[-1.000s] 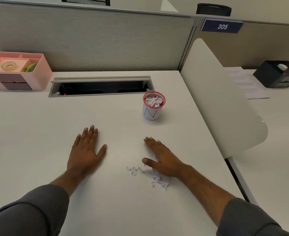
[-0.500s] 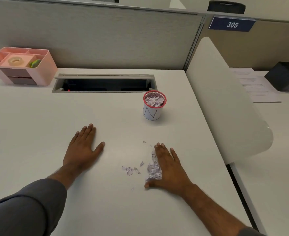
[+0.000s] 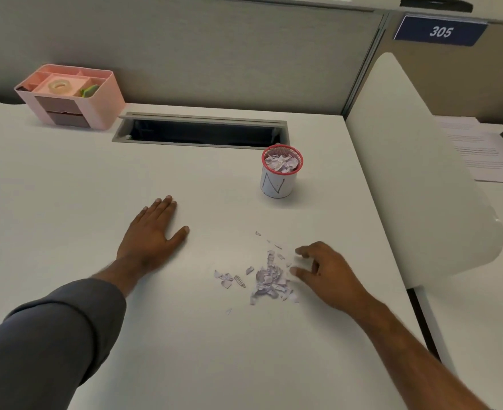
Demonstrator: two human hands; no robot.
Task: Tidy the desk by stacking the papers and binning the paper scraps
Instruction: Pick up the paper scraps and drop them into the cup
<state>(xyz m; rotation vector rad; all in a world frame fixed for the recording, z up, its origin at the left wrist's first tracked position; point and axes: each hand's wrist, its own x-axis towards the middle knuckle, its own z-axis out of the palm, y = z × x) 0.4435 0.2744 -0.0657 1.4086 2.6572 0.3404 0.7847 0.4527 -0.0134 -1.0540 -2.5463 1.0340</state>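
Note:
A small heap of torn paper scraps [image 3: 269, 278] lies on the white desk [image 3: 66, 202], with a few loose bits around it and a paper clip [image 3: 239, 281] to its left. My right hand [image 3: 324, 270] rests just right of the heap, fingers loosely bent, fingertips at the scraps, holding nothing. My left hand [image 3: 152, 232] lies flat on the desk, fingers straight, well left of the scraps. A small white bin with a red rim [image 3: 280, 177], marked "N", stands beyond the heap and holds crumpled scraps. A stack of papers [image 3: 481, 152] lies on the neighbouring desk at right.
A pink desk organiser [image 3: 72, 96] with a tape roll stands at the back left. An open cable tray slot [image 3: 202, 133] runs along the back. A white curved divider panel [image 3: 416, 179] borders the desk on the right.
My right hand swept the scraps into a heap and has drawn off to its right side, uncovering the pile. My left hand stays flat in the same place.

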